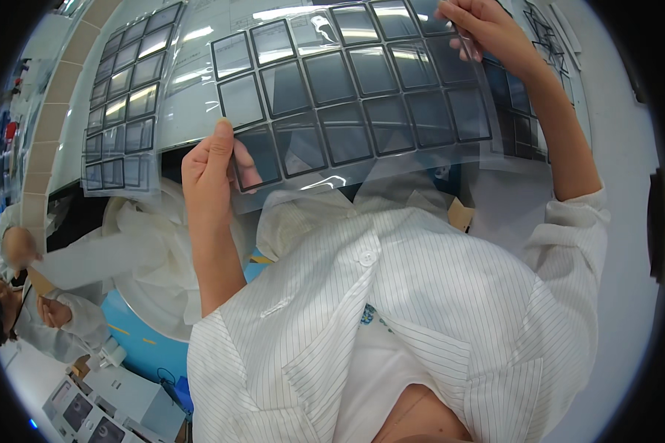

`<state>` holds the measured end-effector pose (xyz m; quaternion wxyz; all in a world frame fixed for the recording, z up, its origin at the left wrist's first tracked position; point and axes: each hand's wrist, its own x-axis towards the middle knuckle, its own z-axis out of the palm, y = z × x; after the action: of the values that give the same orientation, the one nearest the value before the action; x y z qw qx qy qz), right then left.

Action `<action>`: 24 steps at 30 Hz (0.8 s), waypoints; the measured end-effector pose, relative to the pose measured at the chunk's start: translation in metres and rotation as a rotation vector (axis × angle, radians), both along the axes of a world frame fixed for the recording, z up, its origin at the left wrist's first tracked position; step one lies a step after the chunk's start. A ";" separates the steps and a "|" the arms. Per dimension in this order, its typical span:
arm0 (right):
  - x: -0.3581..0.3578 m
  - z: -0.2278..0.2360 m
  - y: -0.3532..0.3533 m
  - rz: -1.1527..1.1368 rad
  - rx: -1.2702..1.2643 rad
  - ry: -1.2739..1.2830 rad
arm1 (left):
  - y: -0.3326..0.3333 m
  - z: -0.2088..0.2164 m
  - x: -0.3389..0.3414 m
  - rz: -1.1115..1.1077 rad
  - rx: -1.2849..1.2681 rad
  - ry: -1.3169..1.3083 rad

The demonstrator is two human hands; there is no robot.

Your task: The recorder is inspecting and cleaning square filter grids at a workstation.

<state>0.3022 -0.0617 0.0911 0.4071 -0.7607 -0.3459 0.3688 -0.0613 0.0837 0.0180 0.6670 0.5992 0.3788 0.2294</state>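
Note:
Between my two hands a clear plastic sheet is stretched, carrying rows of dark-framed rectangular panels. My left hand pinches its near left corner, thumb on top and fingers showing through the film beneath. At the far right edge my right hand grips the sheet between thumb and fingers. The sheet is held tilted over the table's near edge, and light strips reflect on it. A similar sheet of panels lies to the left on the table. More dark panels show beneath my right forearm.
Below the table's edge at left stands a round white bin with crumpled whitish film. A co-worker in a pale coat is at the far left, holding a brown piece. White boxes stand at lower left on blue floor.

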 end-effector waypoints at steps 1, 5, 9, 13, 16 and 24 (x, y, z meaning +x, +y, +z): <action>-0.001 0.001 0.004 0.013 -0.019 -0.025 | 0.003 -0.002 -0.003 -0.035 -0.014 -0.023; 0.008 -0.013 0.008 0.131 0.196 -0.831 | -0.004 0.000 -0.005 -0.053 -0.232 -0.094; -0.062 -0.002 0.015 0.432 0.210 -0.957 | -0.017 0.003 -0.010 -0.170 -0.552 -0.108; -0.129 -0.003 0.013 0.718 0.403 -0.939 | -0.026 0.008 -0.004 -0.182 -0.585 -0.259; -0.144 -0.006 0.016 0.799 0.338 -0.928 | -0.029 0.016 -0.001 -0.158 -0.537 -0.270; -0.161 -0.004 0.017 0.831 0.273 -0.963 | -0.026 0.015 0.001 -0.260 -0.449 -0.376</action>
<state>0.1410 -0.0442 0.0867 0.1229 -0.5853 -0.7988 0.0658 -0.0601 0.0573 0.0331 0.8644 0.4278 0.2104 0.1596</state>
